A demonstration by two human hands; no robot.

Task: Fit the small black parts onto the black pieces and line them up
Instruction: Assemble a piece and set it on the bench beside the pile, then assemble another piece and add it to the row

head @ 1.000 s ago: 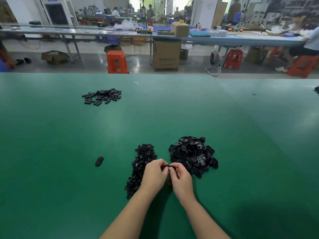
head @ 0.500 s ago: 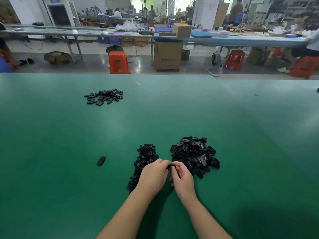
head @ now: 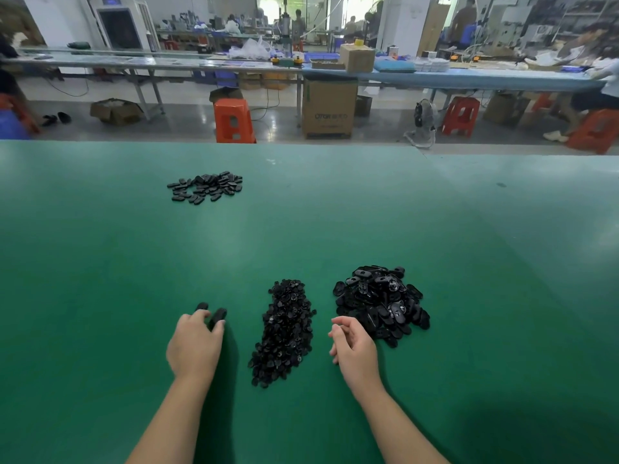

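Head view: left hand down on green table near its front edge, fingertips on a black piece just set beside another piece, the two side by side and apart from the heaps. Whether gripped or merely touched, cannot tell. Right hand hovering loosely curled, holding nothing, between small-parts heap at centre front and larger heap of pieces to its right. Far pile lying well back toward left rear of table. Step in hand, by appearance: placing a fitted piece in line with its neighbour. Done well by nudging with flat fingertips until long sides run parallel and ends sit level, keeping a narrow even gap, not knocking the neighbour askew. Worth starting the row clear of the small-parts heap so strays do not mix in. Next likely reach for right hand: a fresh piece from the nearer edge of the larger heap.
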